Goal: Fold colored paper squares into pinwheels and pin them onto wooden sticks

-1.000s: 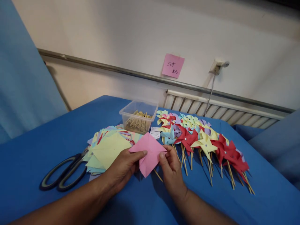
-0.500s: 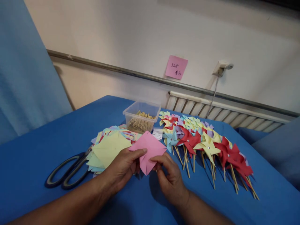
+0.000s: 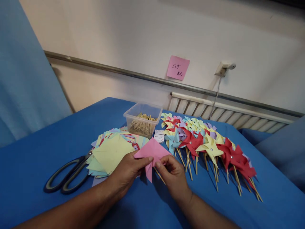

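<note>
Currently, head view: both hands work mid-table over blue cloth (image 3: 47, 133), with bare cloth to the near left and in front of the wrists. Left of the hands sit the paper stack (image 3: 111, 152) and scissors (image 3: 66, 175); pinwheels (image 3: 209, 146) crowd the right side out to the table's far right edge; stick box (image 3: 143, 119) sits just behind.

Pink paper (image 3: 152, 151) is held just above the cloth between both hands. It's folded, roughly triangular, with its apex pointing away toward the box and a narrow tip hanging down toward the person; long axis runs roughly near-far. Matte pink, crisp creases.

Left hand (image 3: 127, 171) pinches its left lower edge with thumb on top; right hand (image 3: 172, 175) pinches the fold at centre. A stick (image 3: 159, 176) lies under the paper by the right fingers.
</note>
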Motion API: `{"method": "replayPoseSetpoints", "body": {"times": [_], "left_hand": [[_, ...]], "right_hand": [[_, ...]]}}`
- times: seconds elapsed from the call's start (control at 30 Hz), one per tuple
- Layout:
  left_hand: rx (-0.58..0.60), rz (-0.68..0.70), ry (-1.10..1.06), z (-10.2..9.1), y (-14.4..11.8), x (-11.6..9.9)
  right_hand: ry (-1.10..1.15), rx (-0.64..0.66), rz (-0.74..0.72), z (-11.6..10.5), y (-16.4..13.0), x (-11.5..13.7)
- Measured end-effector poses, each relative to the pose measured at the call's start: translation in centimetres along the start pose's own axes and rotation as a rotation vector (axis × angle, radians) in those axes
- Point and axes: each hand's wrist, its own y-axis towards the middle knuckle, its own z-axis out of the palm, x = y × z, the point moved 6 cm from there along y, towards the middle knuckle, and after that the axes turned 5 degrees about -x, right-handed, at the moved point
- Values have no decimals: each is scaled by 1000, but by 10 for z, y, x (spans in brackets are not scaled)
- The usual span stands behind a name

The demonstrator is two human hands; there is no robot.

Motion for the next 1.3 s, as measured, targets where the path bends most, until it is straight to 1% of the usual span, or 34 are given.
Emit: {"method": "replayPoseSetpoints", "body": {"times": [0.03, 0.2, 0.43, 0.8, 1.0, 1.13, 1.3], "left_hand": [[6, -6, 6, 1, 0, 1], [25, -30, 35, 1, 1, 3], [22, -69, 13, 1, 1, 5], [-9, -94, 37, 2, 2, 5], [-5, -96, 66, 2, 2, 4], [-13, -58, 109, 1, 1, 2], [-26, 24, 179, -1, 2, -1]], "right_hand": [[-22, 2, 2, 0, 1, -2], [-190, 0, -81, -1, 4, -3], [-291, 59, -121, 0, 7, 5], [-236, 87, -130, 1, 7, 5], [-255, 93, -104, 2, 7, 4], [-273, 85, -106, 3, 6, 4], [-260, 81, -117, 3, 6, 4]]}}
